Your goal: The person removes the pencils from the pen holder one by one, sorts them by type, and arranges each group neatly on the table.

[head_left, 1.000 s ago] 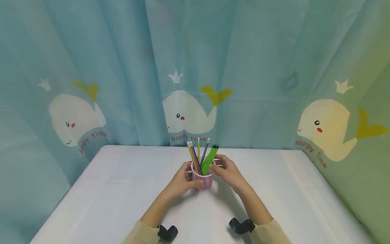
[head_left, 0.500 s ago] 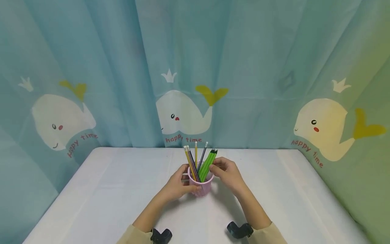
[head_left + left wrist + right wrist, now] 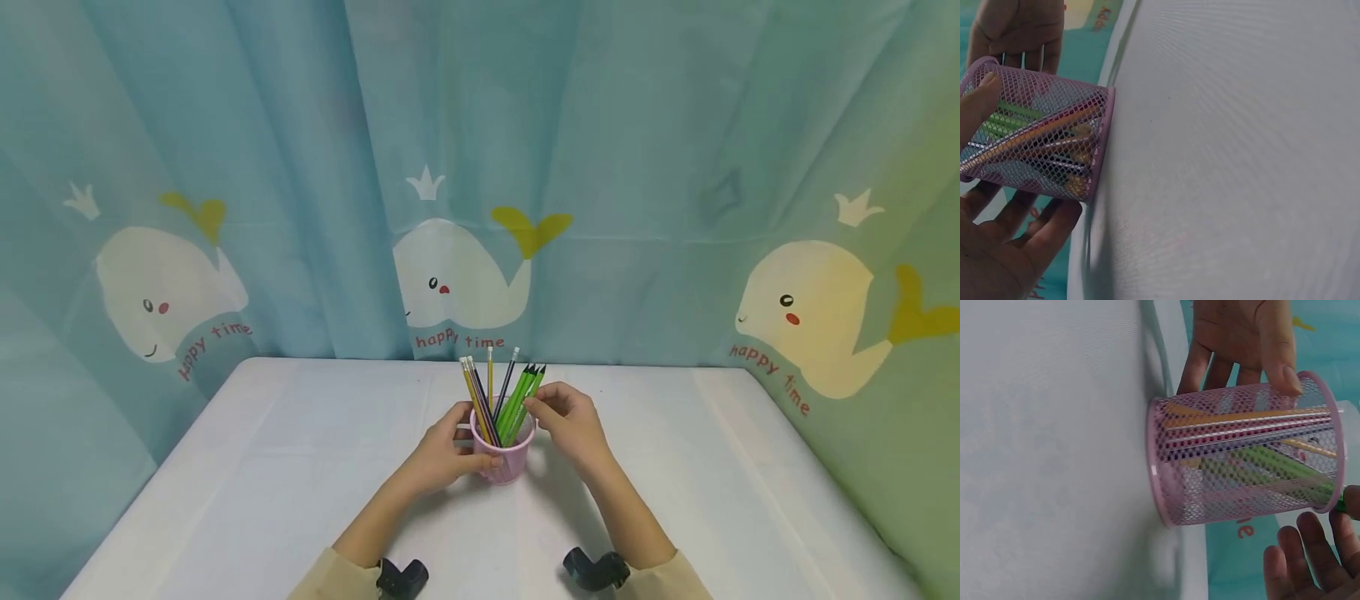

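Observation:
A pink mesh pencil cup (image 3: 504,468) stands upright on the white table, holding several pencils. My left hand (image 3: 437,457) grips its left side, thumb across the front and fingers behind, as the left wrist view also shows. Green pencils (image 3: 514,408) with dark sharpened tips up lean to the right in the cup. At the right rim, my right hand (image 3: 576,427) pinches one green pencil (image 3: 1338,499) between thumb and forefinger, its other fingers spread. Yellow (image 3: 480,402) and dark striped pencils, eraser ends up, lean toward the left and back of the cup.
The white table (image 3: 262,500) stretches to both sides of the cup. Behind it hangs a blue-green curtain (image 3: 637,167) printed with whales. A black curved device (image 3: 596,570) is strapped to each wrist, below beige sleeves.
The cup has shifted slightly nearer the person, with the left hand still round it. One green pencil now leans apart from the green bunch, and the right hand has moved a little right with it.

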`<state>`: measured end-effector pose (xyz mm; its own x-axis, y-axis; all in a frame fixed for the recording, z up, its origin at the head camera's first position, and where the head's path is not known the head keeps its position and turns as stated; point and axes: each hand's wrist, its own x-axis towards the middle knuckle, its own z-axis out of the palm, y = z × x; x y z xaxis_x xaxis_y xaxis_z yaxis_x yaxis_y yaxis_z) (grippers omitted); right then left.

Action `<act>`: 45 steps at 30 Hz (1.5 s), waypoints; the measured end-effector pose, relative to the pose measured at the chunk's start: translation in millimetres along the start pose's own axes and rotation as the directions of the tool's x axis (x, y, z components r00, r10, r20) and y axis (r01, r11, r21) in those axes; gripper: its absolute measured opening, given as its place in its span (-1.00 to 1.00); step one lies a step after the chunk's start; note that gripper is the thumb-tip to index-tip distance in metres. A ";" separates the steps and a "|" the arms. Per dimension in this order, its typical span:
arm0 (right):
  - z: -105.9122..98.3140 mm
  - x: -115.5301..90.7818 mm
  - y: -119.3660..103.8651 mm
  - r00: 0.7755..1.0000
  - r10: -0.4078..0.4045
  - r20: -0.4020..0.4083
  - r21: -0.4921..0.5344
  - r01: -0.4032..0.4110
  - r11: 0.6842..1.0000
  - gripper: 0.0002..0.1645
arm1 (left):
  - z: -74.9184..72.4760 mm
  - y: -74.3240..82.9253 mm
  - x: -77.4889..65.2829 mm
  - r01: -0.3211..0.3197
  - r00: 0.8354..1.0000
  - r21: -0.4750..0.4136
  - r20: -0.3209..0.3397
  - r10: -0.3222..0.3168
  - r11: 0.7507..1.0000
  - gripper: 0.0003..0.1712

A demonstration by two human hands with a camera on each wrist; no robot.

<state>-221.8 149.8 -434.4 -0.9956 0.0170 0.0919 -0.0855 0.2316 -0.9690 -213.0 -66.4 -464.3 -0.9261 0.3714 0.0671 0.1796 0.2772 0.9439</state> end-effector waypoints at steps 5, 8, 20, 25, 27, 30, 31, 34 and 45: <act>-3.4 1.2 -5.6 1.000 -0.017 -0.021 0.051 0.018 0.999 -0.79 | 0.4 2.7 -1.0 -0.001 1.000 -0.003 -0.011 0.001 1.000 -0.09; -7.2 0.4 -10.2 1.000 -0.013 -0.024 0.073 0.014 0.997 -0.76 | 0.8 2.2 -0.8 -0.001 1.000 -0.002 -0.007 0.001 1.000 -0.09; -29.0 -1.6 -24.4 0.999 -0.019 0.035 0.297 0.008 0.955 -0.68 | 0.0 -0.1 1.4 0.010 1.000 0.026 0.006 -0.010 1.000 -0.06; -35.0 -1.7 -24.0 0.998 -0.028 0.050 0.343 0.009 0.939 -0.69 | -0.2 -0.1 1.1 0.011 1.000 0.033 0.011 -0.012 0.999 -0.06; -37.5 -2.1 -25.0 0.998 -0.030 0.055 0.374 0.007 0.928 -0.72 | 0.1 -0.3 0.8 0.011 1.000 0.034 0.012 -0.011 0.999 -0.06; -41.3 -1.9 -27.2 0.998 -0.027 0.055 0.418 0.002 0.909 -0.78 | 0.4 -0.5 0.4 0.009 1.000 0.034 0.013 -0.009 0.999 -0.07; -42.9 -1.6 -28.0 0.998 -0.023 0.054 0.430 -0.002 0.903 -0.80 | 0.7 -0.5 0.3 0.009 1.000 0.030 0.013 -0.009 1.000 -0.06; -47.7 -0.6 -30.1 0.999 -0.009 0.041 0.454 -0.011 0.891 -0.82 | 1.2 0.1 0.4 0.004 1.000 0.026 0.011 -0.004 1.000 -0.06; -56.0 4.7 -20.9 0.999 0.039 0.016 0.435 -0.042 0.899 -0.85 | 2.0 0.5 -0.7 0.012 1.000 0.030 0.008 -0.013 0.999 -0.07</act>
<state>-222.6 199.5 -400.9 -0.9987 0.0104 0.0500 -0.0511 -0.2158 -0.9751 -211.6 -64.7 -464.6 -0.9257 0.3746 0.0528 0.1779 0.3080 0.9346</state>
